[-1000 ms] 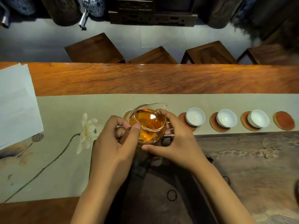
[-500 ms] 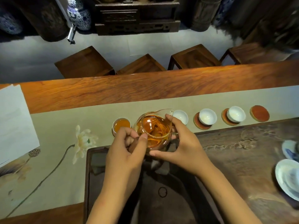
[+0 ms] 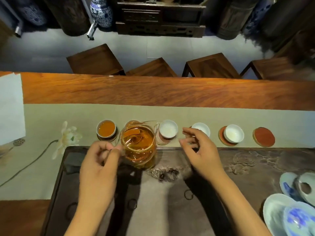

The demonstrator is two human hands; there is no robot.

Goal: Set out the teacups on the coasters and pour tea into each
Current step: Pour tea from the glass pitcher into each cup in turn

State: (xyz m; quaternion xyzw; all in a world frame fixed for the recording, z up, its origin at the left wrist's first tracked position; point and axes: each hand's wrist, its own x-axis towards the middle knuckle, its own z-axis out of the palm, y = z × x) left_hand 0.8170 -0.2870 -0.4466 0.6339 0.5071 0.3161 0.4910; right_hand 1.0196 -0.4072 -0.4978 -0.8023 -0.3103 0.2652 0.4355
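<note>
Dark stone tea tray (image 3: 255, 160) fills the near foreground, with blue-and-white porcelain dishes (image 3: 289, 217) piled at its right corner. Above the tray's far part, the left hand (image 3: 98, 169) pinches the handle of a glass pitcher (image 3: 138, 145) between thumb and curled fingers, gripping it closed on that handle. The pitcher is nearly full of amber tea, stands close to upright, and its spout points away from the person and slightly right, toward the row of cups; motion blur smears its rim. The right hand (image 3: 201, 154) hangs just beside the pitcher, apart from it, fingers loosely curled and holding nothing.

Beyond the tray edge lies a pale green table runner (image 3: 68, 114) with a painted lotus at its left. On it a row of coasters runs left to right, its long line parallel to the table edge. The leftmost teacup (image 3: 106, 128) holds tea. Two white empty teacups (image 3: 168, 128) and (image 3: 233, 133) show fully, and another empty cup (image 3: 201, 128) is partly hidden behind the right fingers. The far-right red coaster (image 3: 263, 137) bears no cup.

Farther off runs the bare wooden tabletop (image 3: 153, 92), with white paper (image 3: 10, 109) at its left, then four wooden stools (image 3: 95, 60) on a grey floor and dark cabinets with a blue-and-white vase (image 3: 101, 12)
</note>
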